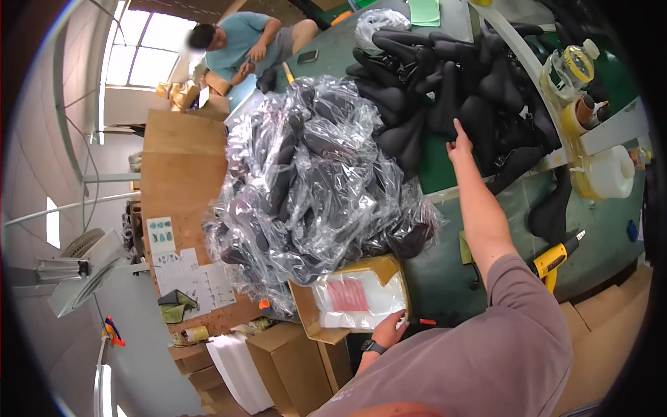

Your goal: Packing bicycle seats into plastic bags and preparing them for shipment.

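My right hand [459,144] reaches out over the green worktable with its index finger extended and nothing in its grasp. The fingertip is at the edge of a heap of black bicycle saddles [479,115], next to one saddle's nose; whether it touches is unclear. My left hand [387,333], with a dark watch at the wrist, is at the near edge of an open cardboard box [306,313]. Its visible fingertips look slightly apart. Flat clear plastic bags [375,295] with a red printed patch lie in that box. Beyond it rises a large pile of saddles in clear plastic [313,181].
A yellow heat gun [552,258] lies at the right, near a lone saddle [551,212]. A metal frame post [531,66] holding tape rolls [603,174] crosses the right side. Cardboard boxes [288,354] stand at lower left. Another person [243,45] sits at the far left.
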Demonstrator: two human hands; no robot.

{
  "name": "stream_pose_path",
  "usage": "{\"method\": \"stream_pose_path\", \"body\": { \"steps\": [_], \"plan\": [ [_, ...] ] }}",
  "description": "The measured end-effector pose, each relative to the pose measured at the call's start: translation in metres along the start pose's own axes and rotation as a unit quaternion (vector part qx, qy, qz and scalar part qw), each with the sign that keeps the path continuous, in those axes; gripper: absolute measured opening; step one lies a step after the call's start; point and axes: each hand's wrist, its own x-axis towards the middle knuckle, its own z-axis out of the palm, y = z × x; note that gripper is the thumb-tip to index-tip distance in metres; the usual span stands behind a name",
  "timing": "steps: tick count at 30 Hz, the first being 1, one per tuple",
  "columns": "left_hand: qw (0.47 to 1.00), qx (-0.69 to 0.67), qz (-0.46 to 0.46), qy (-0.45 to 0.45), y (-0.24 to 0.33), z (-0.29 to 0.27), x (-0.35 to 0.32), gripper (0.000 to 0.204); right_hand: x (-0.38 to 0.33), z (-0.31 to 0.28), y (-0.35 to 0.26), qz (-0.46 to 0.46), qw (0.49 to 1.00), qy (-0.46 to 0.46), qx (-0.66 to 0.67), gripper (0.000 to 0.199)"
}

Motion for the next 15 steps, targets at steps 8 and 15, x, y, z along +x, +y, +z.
{"method": "stream_pose_path", "body": {
  "steps": [8, 15],
  "plan": [
    [0.996, 0.059, 0.059, -0.015, 0.001, -0.007, 0.008, 0.053, -0.076, -0.007, -0.003, -0.234, 0.969, -0.075, 0.024, 0.056],
    [0.999, 0.013, 0.037, -0.007, -0.011, 0.006, -0.019, 0.054, -0.218, -0.216, 0.082, -0.104, 0.981, -0.164, 0.001, 0.042]
  ]
}}
